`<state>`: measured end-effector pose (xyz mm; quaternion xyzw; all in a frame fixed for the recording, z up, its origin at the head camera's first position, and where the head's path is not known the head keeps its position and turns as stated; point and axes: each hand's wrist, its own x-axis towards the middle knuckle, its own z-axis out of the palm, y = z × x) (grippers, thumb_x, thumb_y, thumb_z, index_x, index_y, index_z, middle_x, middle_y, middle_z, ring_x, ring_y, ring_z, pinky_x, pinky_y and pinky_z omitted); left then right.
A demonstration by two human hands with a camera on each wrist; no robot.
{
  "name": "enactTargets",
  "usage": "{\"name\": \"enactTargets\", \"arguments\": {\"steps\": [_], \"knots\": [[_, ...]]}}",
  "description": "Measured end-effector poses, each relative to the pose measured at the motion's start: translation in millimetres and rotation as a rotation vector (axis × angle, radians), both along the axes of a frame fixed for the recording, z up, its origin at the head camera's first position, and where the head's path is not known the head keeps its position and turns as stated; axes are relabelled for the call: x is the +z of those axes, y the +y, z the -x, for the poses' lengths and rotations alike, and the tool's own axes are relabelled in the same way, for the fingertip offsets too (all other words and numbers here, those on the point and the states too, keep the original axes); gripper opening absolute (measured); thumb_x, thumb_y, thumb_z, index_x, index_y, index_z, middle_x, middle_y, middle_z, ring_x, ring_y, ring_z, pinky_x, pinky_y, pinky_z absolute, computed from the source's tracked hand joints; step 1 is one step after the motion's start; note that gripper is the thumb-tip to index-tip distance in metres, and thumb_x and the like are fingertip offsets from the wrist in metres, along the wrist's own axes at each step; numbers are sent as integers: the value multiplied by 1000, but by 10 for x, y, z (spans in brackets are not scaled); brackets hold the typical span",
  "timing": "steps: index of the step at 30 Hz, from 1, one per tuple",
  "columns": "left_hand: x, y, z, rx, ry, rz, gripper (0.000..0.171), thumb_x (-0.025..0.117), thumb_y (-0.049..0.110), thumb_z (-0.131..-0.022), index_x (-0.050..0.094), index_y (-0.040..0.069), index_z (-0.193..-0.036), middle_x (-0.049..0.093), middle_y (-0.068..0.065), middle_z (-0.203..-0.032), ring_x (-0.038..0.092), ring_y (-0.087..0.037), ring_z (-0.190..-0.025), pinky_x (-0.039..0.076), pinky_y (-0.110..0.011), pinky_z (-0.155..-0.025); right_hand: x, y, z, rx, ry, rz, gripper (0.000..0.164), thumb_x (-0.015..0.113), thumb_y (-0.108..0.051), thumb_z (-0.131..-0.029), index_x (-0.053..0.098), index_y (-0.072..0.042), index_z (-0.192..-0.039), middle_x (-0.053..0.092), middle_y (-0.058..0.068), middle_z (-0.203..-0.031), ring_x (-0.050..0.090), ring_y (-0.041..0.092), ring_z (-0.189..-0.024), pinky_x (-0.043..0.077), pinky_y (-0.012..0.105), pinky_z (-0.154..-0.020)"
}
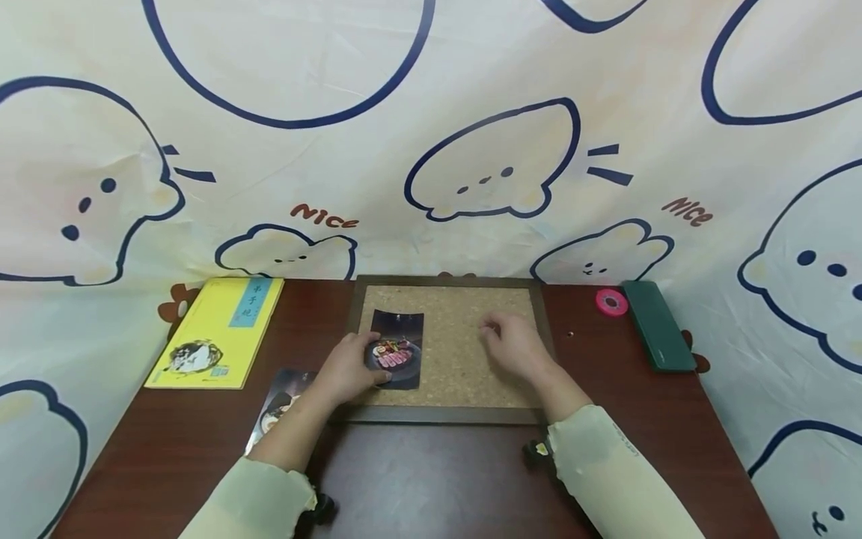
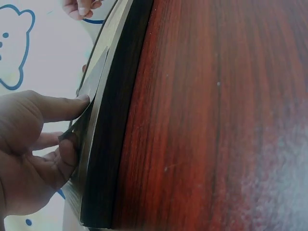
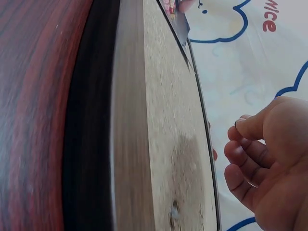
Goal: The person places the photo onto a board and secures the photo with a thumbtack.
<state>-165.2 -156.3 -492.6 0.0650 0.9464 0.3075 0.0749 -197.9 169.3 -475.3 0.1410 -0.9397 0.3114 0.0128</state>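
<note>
A cork board (image 1: pixel 465 352) in a grey-brown frame lies on the table. My left hand (image 1: pixel 350 368) pinches the left edge of a photo (image 1: pixel 399 344) of sliced meat on a plate; the photo lies over the board's left part. In the left wrist view, thumb and fingers grip its bent edge. My right hand (image 1: pixel 515 346) hovers over the board's right half with its fingers curled. In the right wrist view, its thumb and index finger pinch a small dark-edged piece (image 3: pixel 236 124), mostly hidden by the fingertips; I cannot tell its kind.
A second photo (image 1: pixel 279 400) lies partly beneath my left forearm. The yellow book (image 1: pixel 215 333) is at the back left. At the back right are a pink ring-shaped roll (image 1: pixel 611 302) and a dark green case (image 1: pixel 658 326). One tiny object (image 1: pixel 571 334) lies right of the board.
</note>
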Motion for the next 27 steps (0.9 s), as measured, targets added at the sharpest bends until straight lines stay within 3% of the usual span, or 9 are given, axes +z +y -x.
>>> {"name": "enactTargets", "arguments": {"steps": [9, 19, 27], "knots": [[-3, 42, 28, -4, -35, 5, 81, 93, 29, -76, 57, 4, -145, 58, -20, -129, 59, -37, -119, 46, -55, -102, 34, -243, 92, 5, 11, -68, 15, 63, -21, -103, 74, -15, -111, 75, 0, -102, 69, 18, -90, 56, 41, -82], [17, 56, 13, 10, -62, 13, 79, 92, 31, -78, 57, 7, -145, 54, -21, -135, 58, -38, -119, 47, -56, -101, 25, -644, 233, 40, -73, -5, 18, 61, -18, -105, 73, -13, -117, 74, 1, -109, 69, 19, -102, 55, 40, -92], [16, 60, 23, 17, -76, 5, 79, 93, 31, -78, 58, 8, -145, 55, -20, -133, 59, -34, -114, 49, -55, -98, 20, -907, 378, 112, -58, 54, 15, 62, -15, -103, 74, -12, -111, 74, 1, -108, 68, 19, -102, 53, 39, -95]]}}
